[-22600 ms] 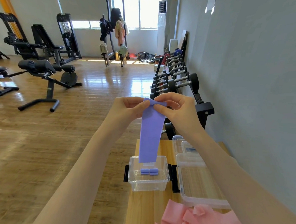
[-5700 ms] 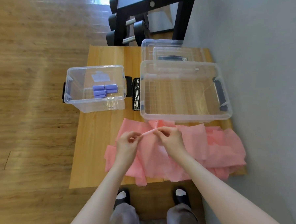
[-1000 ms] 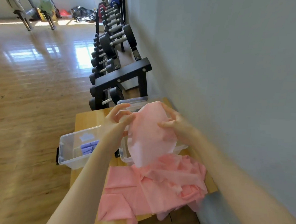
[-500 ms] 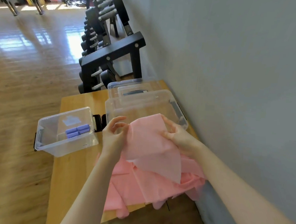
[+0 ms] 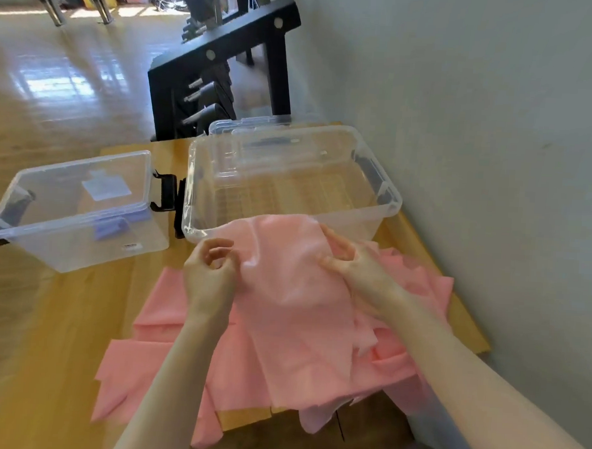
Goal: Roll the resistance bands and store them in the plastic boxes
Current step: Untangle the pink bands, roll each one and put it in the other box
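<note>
We see a wide pink band (image 5: pixel 294 293) held up at the centre of the frame, its top edge in front of the near wall of the large clear box (image 5: pixel 388 198). The left hand (image 5: pixel 209 274) pinches the band's left edge with curled fingers; the right hand (image 5: pixel 357 265) grips its right edge, fingers curled into the sheet. Below, a heap of pink bands (image 5: pixel 163 365) spreads over the wooden table (image 5: pixel 63 315) toward the lower centre. At left stands a smaller clear box (image 5: pixel 30 234) with rolled purple bands (image 5: pixel 111 228) inside. A black dumbbell rack (image 5: pixel 225 49) rises at upper centre, beside the grey wall (image 5: pixel 481 131).
</note>
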